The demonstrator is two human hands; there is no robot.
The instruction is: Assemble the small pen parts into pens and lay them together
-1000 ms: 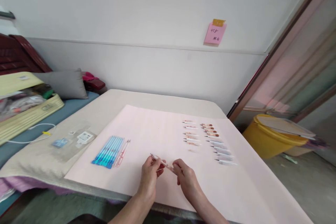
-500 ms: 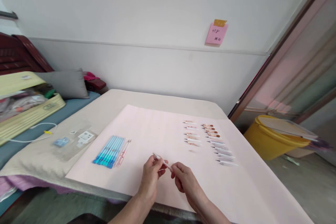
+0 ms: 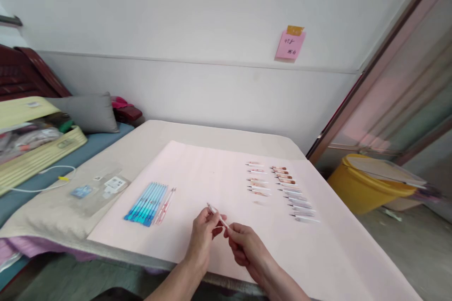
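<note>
A slim whitish-pink pen (image 3: 213, 208) is held tilted above the near middle of the pink-white sheet (image 3: 208, 174). My left hand (image 3: 204, 230) is closed around the pen's body, with its upper tip poking out past the fingers. At the lower end, my right hand (image 3: 245, 244) pinches the pen between thumb and fingertips, the other fingers curled. To the left, a row of blue pens (image 3: 146, 203) lies side by side, with a couple of pink-and-white pens (image 3: 165, 206) alongside. On the right lie pale pen parts with dark tips (image 3: 259, 180) and another column of pen parts (image 3: 298, 200).
A clear plastic bag (image 3: 102, 193) and a blue packet (image 3: 81, 191) lie on the cloth at left. Beyond them stand a yellow open case (image 3: 67, 143) and a grey pillow (image 3: 93, 113). A yellow bin (image 3: 356, 188) is at right; a pink note (image 3: 290, 45) hangs on the wall.
My right hand has shifted a little left, closer to my left hand, still pinching the pen's lower end. The left hand stays nearly in place. The laid-out pens have not moved.
</note>
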